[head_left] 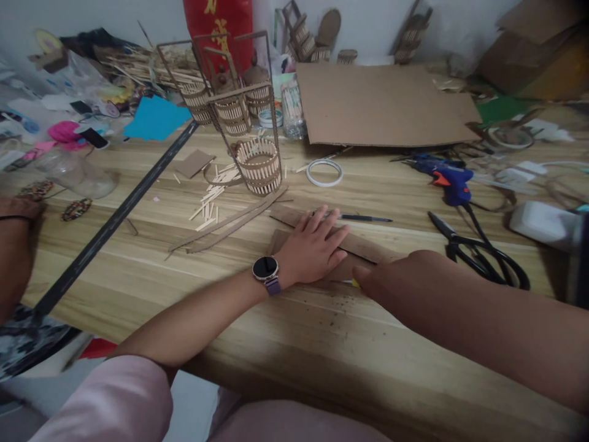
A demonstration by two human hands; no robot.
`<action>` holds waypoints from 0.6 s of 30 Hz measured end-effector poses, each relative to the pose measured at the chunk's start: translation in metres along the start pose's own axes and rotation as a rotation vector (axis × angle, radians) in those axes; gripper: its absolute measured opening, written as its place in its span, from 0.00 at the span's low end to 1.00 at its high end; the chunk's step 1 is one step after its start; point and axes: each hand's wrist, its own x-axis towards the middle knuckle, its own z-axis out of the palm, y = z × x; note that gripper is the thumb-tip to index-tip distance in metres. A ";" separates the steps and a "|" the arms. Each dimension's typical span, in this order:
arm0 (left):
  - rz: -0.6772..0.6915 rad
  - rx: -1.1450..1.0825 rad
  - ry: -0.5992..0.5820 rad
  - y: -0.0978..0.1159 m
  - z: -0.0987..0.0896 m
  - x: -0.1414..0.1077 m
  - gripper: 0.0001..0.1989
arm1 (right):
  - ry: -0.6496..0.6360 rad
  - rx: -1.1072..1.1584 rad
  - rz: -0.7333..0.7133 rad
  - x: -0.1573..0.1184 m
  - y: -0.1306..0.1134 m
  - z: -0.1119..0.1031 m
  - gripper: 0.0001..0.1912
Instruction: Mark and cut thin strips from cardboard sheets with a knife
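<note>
My left hand (313, 248), with a watch (265, 269) on the wrist, lies flat with spread fingers on brown cardboard pieces (352, 265). It presses them against the wooden table. Close to its fingertips rests a black pen (368, 218). My right hand (391, 276) is closed beside the cardboard's near edge, around a yellow-handled utility knife (355, 283), mostly hidden by the fingers. A thin pale blade shows at that edge. Dark crumbs (338, 310) are scattered just below. Two long cardboard strips (230, 227) lie left of my left hand.
Small stick baskets (260, 166) with tall handles stand behind, near a roll of white tape (324, 173). Black scissors (473, 252) and a blue glue gun (453, 178) lie right. A large cardboard sheet (386, 104) is at the back. Another person's arm (16, 245) rests at left.
</note>
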 end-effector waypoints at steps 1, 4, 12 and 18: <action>0.002 -0.003 0.003 0.000 0.000 0.000 0.27 | -0.025 -0.035 -0.001 0.000 0.000 -0.002 0.18; 0.005 -0.012 0.009 -0.001 0.001 -0.001 0.27 | -0.079 -0.106 0.016 0.002 -0.004 -0.008 0.20; 0.005 -0.008 0.002 -0.001 0.000 -0.001 0.27 | -0.222 -0.286 0.033 0.004 -0.024 -0.028 0.24; 0.007 -0.010 -0.009 0.000 -0.002 -0.001 0.28 | -0.142 -0.198 0.044 -0.004 -0.022 -0.033 0.20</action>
